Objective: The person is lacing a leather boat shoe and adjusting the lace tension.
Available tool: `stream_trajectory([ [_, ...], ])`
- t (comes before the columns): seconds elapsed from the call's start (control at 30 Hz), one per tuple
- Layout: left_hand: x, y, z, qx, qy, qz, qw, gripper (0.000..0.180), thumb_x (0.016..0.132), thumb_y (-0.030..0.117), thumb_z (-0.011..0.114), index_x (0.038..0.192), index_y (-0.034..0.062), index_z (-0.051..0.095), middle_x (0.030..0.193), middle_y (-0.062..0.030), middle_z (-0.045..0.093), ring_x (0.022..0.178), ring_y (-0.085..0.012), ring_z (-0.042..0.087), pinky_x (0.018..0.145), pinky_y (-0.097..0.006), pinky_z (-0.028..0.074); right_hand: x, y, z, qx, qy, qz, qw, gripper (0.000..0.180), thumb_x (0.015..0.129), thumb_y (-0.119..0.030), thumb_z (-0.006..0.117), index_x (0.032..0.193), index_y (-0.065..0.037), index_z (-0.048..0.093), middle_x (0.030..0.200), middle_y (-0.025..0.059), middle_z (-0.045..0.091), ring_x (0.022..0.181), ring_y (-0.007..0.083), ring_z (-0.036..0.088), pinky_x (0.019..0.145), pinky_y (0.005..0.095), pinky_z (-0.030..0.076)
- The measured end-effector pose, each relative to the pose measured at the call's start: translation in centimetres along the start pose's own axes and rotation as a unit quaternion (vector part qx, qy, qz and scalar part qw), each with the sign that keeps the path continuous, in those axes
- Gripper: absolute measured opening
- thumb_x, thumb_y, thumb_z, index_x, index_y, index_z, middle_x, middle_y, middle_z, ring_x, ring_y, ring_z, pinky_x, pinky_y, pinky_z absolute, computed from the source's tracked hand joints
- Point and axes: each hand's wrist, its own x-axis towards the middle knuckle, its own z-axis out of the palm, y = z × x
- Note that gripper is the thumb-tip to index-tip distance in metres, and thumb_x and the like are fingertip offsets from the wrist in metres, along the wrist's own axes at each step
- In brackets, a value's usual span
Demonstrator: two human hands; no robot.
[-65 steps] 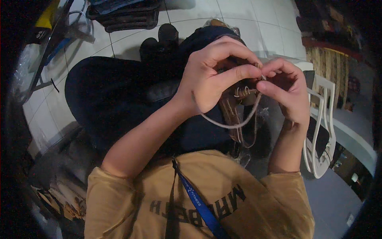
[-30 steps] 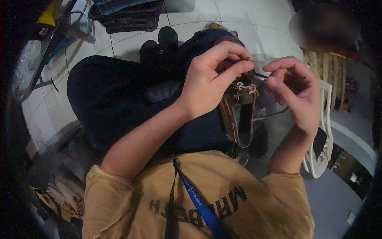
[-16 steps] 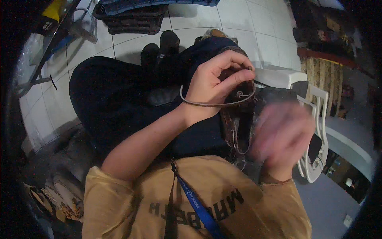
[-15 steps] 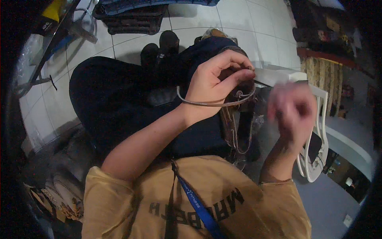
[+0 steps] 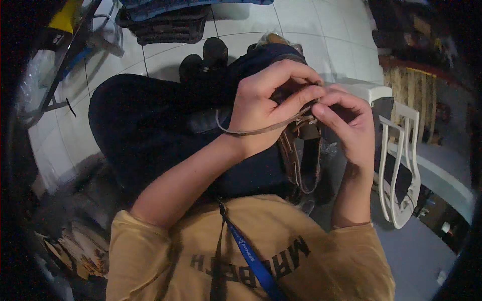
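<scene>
My left hand (image 5: 263,103) is closed in a pinch, thumb against the fingers, on a dark brown leather strap piece mostly hidden behind it. Fingertip to fingertip with it, my right hand (image 5: 351,118) pinches at the end of a thin brown cord (image 5: 256,132). The cord curves round the outside of my left wrist and runs up to the right thumb. Beneath both hands dangle more brown leather straps (image 5: 288,158), with thin loops of cord among them. The fingers hide the exact spot being gripped.
My dark-trousered legs (image 5: 145,115) lie under my hands. A white plastic chair (image 5: 401,200) stands to the right. Black and blue crates (image 5: 165,30) rest on the tiled floor (image 5: 251,22) ahead. At the far left is a metal frame (image 5: 65,65).
My right hand, blurred and apart before, has come in leftward to meet the left fingertips. The cord round my left wrist has shifted, its right side drawn toward the fingers.
</scene>
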Motion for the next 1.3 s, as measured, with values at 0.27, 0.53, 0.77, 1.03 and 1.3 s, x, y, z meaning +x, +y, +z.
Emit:
stream_trajectory([
  [0.27, 2.0, 3.1, -1.8, -0.058, -0.100, -0.211, 0.971, 0.022, 0.095, 0.000, 0.073, 0.116, -0.0003, 0.067, 0.107, -0.0047, 0.071, 0.096, -0.0103, 0.067, 0.087, -0.025, 0.053, -0.6, 1.2, -0.1, -0.016, 0.024, -0.058, 0.998, 0.010, 0.090, -0.002, 0.078, 0.089, 0.002, 0.068, 0.092, 0.0026, 0.063, 0.082, 0.0094, 0.052, 0.075, 0.0255, 0.042],
  [0.53, 2.4, 5.0, -4.8, -0.061, -0.291, -0.224, 0.928, 0.022, 0.086, 0.007, 0.084, 0.101, 0.0051, 0.069, 0.095, 0.0023, 0.068, 0.087, -0.0056, 0.061, 0.076, -0.024, 0.048, -1.3, 2.2, 0.0, 0.042, 0.092, -0.070, 0.992, 0.011, 0.092, -0.003, 0.076, 0.089, 0.002, 0.067, 0.092, 0.0020, 0.061, 0.084, 0.0089, 0.053, 0.076, 0.0247, 0.041],
  [0.77, 1.7, 2.9, -1.7, -0.102, -0.102, -0.287, 0.947, 0.019, 0.091, 0.004, 0.079, 0.104, 0.0042, 0.065, 0.089, -0.0011, 0.071, 0.078, -0.0057, 0.063, 0.070, -0.022, 0.049, -1.5, 2.7, -0.3, -0.002, 0.095, -0.102, 0.990, 0.010, 0.090, -0.003, 0.078, 0.090, 0.002, 0.069, 0.094, 0.0042, 0.063, 0.085, 0.0107, 0.056, 0.077, 0.0254, 0.043],
  [1.03, 0.4, 1.9, 0.1, -0.140, 0.012, -0.189, 0.972, 0.034, 0.090, -0.004, 0.077, 0.113, 0.0044, 0.053, 0.101, -0.0090, 0.073, 0.094, -0.0129, 0.069, 0.084, -0.028, 0.056, -1.3, 1.3, 0.0, -0.225, 0.112, -0.209, 0.945, 0.011, 0.087, -0.004, 0.078, 0.093, 0.001, 0.070, 0.094, 0.0123, 0.068, 0.080, 0.0238, 0.065, 0.074, 0.0337, 0.051],
  [1.3, 0.8, 3.0, -0.3, -0.074, -0.012, -0.165, 0.984, 0.033, 0.090, -0.006, 0.075, 0.110, 0.0040, 0.050, 0.108, -0.0137, 0.075, 0.103, -0.0154, 0.070, 0.093, -0.031, 0.057, -1.2, -0.6, 1.4, -0.425, 0.121, -0.229, 0.868, 0.017, 0.082, -0.005, 0.077, 0.097, -0.003, 0.069, 0.097, 0.0123, 0.065, 0.089, 0.0330, 0.064, 0.077, 0.0413, 0.052],
])
